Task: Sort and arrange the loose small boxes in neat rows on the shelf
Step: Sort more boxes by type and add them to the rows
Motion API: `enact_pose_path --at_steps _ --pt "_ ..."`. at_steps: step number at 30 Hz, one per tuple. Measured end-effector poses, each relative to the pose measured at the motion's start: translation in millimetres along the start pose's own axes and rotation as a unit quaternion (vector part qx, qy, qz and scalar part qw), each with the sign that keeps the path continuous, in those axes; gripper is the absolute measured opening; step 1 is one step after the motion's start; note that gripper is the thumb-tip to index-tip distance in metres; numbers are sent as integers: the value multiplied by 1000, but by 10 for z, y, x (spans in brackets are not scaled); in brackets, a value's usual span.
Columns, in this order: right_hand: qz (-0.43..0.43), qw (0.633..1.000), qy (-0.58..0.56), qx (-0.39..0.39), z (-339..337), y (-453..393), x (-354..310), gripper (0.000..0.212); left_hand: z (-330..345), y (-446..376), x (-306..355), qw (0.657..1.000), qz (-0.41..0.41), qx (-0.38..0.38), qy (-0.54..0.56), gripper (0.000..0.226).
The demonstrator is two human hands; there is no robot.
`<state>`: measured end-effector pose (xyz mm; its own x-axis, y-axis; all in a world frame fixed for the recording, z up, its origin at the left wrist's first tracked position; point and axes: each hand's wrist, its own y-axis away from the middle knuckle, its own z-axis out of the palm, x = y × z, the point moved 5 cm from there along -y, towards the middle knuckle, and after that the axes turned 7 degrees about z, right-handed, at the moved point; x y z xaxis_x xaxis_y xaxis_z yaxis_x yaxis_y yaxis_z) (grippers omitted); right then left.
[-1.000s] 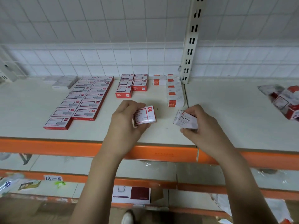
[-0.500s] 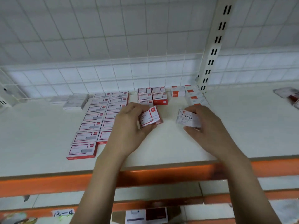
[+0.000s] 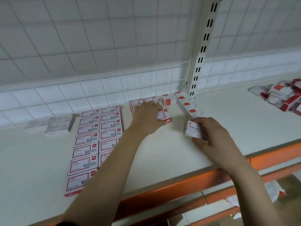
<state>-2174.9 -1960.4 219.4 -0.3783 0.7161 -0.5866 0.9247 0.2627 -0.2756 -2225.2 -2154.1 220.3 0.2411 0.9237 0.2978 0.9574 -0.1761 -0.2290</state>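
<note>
Landmark used throughout: slotted cream metal upright post (image 3: 202,51) at back of white laminate shelf board (image 3: 162,154) w/ orange steel front rail (image 3: 171,188).

Nearest, well left of post and toward the rail: two neat columns of flat white cardboard boxes w/ red borders (image 3: 96,141) are laid face up, edges touching, running from near the front edge back toward the wire grid back panel (image 3: 97,46). Part of the right column is covered by the left forearm.

Fwd of post, slightly left: right hand (image 3: 211,142) is seen above the board; fingers and thumb are curled round a small white cardboard box printed STAPLES (image 3: 193,129), held tilted, printed face up. Whether it touches the board cannot be told.

Further back, left of post: left hand (image 3: 146,118) is reached over the board, fingers curled down on a small white-and-red cardboard box (image 3: 163,115), gripped at the front of a short block of similar red-trimmed boxes (image 3: 138,101). Contact w/ the board appears likely but is blurred.

At post base: a row of small white boxes w/ orange labels (image 3: 187,104) is lined front to back, w/ one more (image 3: 167,100) just left.

Far left of post, near back panel: two pale grey boxes (image 3: 53,124) are set side by side.

Far right of post: a loose heap of red-and-white packs (image 3: 283,97) is noted, unsorted, blurred.
</note>
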Motion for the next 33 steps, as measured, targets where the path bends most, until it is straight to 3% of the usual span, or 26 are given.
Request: enact_pose_path --at_steps 4,10,14,19,33 --pt "6 1000 -7 -1 -15 -46 49 44 103 7 -28 997 -3 -19 -69 46" --pt "-8 1000 -14 -20 43 -160 38 41 128 154 44 985 32 57 -162 25" --pt "-18 999 -19 -27 73 -221 58 41 162 150 33 981 4 66 -182 12" --pt "-33 998 -26 -40 93 -277 108 41 190 102 16 984 -29 46 -172 29" --pt "-36 996 -44 -76 149 -359 222 42 154 115 37 990 -48 23 -133 40"
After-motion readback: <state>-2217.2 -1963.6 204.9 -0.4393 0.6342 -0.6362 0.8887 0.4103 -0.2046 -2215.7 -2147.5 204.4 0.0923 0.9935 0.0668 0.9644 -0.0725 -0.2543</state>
